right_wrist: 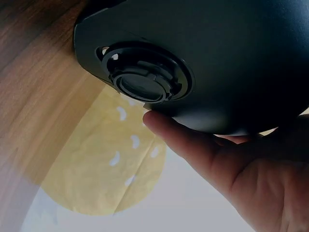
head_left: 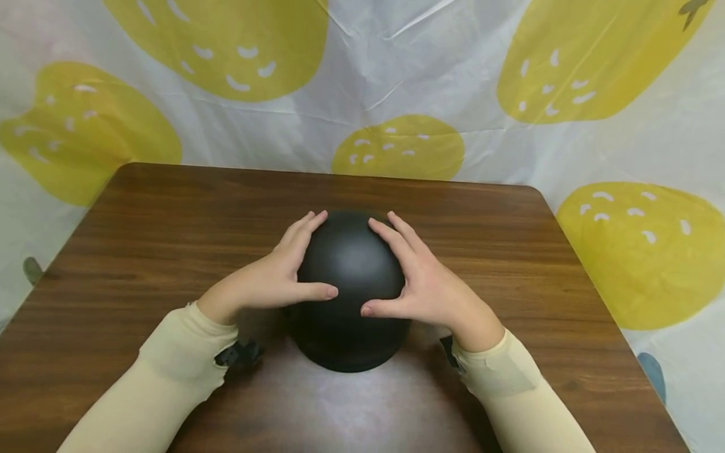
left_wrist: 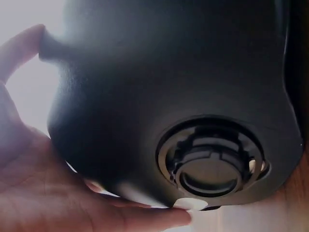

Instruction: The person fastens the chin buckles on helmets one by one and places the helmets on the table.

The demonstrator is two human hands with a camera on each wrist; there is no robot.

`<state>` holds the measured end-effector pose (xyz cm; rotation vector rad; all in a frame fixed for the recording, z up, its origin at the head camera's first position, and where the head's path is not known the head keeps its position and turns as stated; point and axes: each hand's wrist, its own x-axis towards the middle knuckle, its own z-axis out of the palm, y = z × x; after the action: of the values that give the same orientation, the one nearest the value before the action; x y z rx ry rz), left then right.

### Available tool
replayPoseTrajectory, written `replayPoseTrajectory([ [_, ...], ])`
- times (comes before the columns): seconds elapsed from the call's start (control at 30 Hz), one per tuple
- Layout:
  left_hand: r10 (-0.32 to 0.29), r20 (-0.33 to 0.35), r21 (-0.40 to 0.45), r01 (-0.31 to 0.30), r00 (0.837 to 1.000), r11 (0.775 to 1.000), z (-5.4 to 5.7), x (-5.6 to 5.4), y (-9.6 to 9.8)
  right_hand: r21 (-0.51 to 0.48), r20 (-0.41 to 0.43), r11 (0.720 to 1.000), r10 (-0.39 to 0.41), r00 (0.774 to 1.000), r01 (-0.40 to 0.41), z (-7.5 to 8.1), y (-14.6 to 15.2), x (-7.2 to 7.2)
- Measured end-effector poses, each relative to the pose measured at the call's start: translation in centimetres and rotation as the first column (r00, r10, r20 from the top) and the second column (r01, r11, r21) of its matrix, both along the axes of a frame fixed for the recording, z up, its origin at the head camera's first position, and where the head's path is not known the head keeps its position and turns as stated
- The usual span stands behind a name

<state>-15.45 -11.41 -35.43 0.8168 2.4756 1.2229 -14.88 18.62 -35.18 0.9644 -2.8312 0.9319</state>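
A matte black helmet stands at the middle of the table, its smooth dome facing up. On its left side my left hand holds the shell, fingers along the far side and thumb across the near side. Opposite it, my right hand grips the right side in the same spread way. The left wrist view shows a round pivot mount on the helmet's side, with the left fingers and thumb around the shell. A matching mount appears in the right wrist view, close to a right fingertip.
The brown wood-grain table has rounded far corners. Behind and beside it hangs a white cloth printed with large yellow fruit shapes. Dark wrist devices sit under the light sleeves.
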Motion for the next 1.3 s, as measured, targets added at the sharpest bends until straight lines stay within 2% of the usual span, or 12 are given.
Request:
replayPoseTrajectory([
  [0.17,0.049,0.159,0.017,-0.052,0.986,0.998,0.1,-0.2,-0.4,0.006,0.012,1.000,-0.001,1.000,0.001,-0.1,0.1,0.0],
  [0.3,0.088,0.288,-0.004,-0.090,0.953,0.996,0.1,-0.5,-0.5,0.001,0.027,1.000,-0.003,1.000,0.003,-0.1,0.1,0.0],
  [0.4,0.117,0.351,-0.035,-0.112,0.929,0.993,0.1,-0.7,-0.5,-0.003,0.036,1.000,-0.005,0.999,0.005,-0.1,0.2,0.0],
  [0.6,0.116,0.376,-0.046,-0.106,0.919,0.993,0.0,-0.8,-0.6,-0.006,0.044,1.000,-0.012,0.999,0.013,0.1,0.2,0.2],
  [0.7,0.111,0.385,-0.065,-0.093,0.916,0.994,0.1,-1.0,-1.3,-0.003,0.048,1.000,-0.011,0.999,0.011,0.1,0.2,0.2],
  [0.8,0.112,0.417,-0.090,-0.082,0.902,0.993,0.3,-1.3,-2.3,0.001,0.043,1.000,-0.011,0.999,0.011,0.2,0.1,0.2],
  [0.87,0.111,0.446,-0.084,-0.082,0.888,0.993,0.3,-1.6,-2.8,0.000,0.037,1.000,-0.013,0.999,0.013,0.3,0.1,0.2],
  [0.93,0.100,0.459,-0.060,-0.082,0.883,0.995,0.3,-1.8,-2.9,0.001,0.033,1.000,-0.018,0.999,0.018,0.3,0.1,0.1],
  [1.13,0.070,0.446,0.053,-0.104,0.892,0.993,0.2,-1.9,-2.6,0.008,0.017,0.999,-0.032,0.999,0.032,0.0,0.0,0.0],
  [1.3,0.082,0.443,0.063,-0.123,0.893,0.990,0.2,-1.9,-2.5,-0.001,-0.016,1.000,-0.025,1.000,0.025,-0.2,0.0,-0.1],
])
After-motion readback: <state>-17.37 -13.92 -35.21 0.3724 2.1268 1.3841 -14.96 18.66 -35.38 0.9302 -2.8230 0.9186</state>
